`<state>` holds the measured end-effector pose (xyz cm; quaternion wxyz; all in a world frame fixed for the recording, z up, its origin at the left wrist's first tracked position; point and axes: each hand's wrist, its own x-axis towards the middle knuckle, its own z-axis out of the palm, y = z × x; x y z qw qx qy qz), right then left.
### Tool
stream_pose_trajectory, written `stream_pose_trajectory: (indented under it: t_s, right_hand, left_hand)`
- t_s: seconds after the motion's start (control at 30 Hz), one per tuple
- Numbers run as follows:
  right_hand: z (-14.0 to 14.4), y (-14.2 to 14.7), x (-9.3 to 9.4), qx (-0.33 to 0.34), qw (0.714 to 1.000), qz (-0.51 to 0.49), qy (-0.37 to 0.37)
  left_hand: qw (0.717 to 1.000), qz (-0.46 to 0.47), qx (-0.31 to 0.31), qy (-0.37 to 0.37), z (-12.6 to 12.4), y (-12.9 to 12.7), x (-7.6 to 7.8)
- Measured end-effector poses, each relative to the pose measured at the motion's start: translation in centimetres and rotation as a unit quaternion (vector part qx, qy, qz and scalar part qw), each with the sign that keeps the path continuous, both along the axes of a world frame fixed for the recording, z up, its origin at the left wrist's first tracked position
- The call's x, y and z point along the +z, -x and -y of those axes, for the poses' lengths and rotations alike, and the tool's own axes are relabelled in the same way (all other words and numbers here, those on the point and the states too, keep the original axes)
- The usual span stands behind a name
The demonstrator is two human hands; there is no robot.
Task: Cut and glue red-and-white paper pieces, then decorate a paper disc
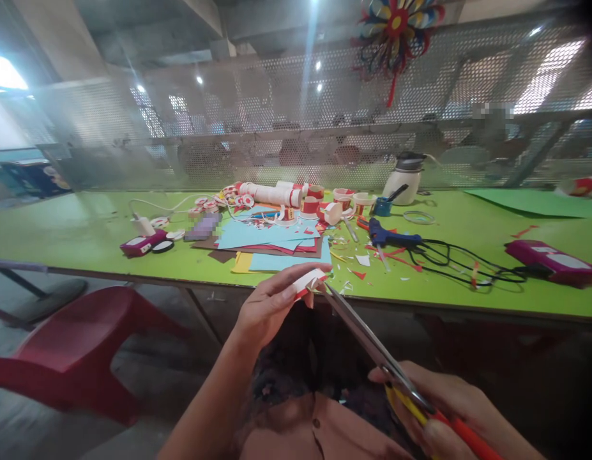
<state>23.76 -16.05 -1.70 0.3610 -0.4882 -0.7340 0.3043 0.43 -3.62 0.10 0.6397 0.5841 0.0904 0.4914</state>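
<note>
My left hand (271, 306) pinches a small red and white paper piece (309, 282) just in front of the green table's near edge (133, 271). My right hand (449, 409) grips scissors (372, 345) by their red and yellow handles. The long blades point up and left, and their tips meet the paper piece. Both hands are held above my lap, below table height.
On the table lie blue, yellow and brown paper sheets (271, 239), rolled red and white paper rings (296, 195), a blue glue gun (389, 236) with a black cord, a white jar (403, 179) and scraps. A red plastic chair (75, 351) stands at the left. A mesh screen backs the table.
</note>
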Motion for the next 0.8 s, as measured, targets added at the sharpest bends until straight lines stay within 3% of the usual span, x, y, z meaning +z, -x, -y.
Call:
stream_pose_trajectory:
  t_s: [0.27,0.57,0.8]
  right_hand:
    - [-0.3,0.5,1.0,-0.025,1.000,0.011,0.002]
    - [-0.1,0.5,0.2,-0.030,1.000,0.007,0.004]
    - [0.0,0.8,1.6,-0.029,0.999,-0.002,-0.015]
  left_hand:
    - [0.999,-0.031,0.017,-0.019,0.0,-0.1,0.0]
    - [0.997,-0.046,0.032,-0.048,-0.2,-0.1,-0.4]
    - [0.995,-0.063,0.046,-0.058,-0.2,-0.1,-0.2]
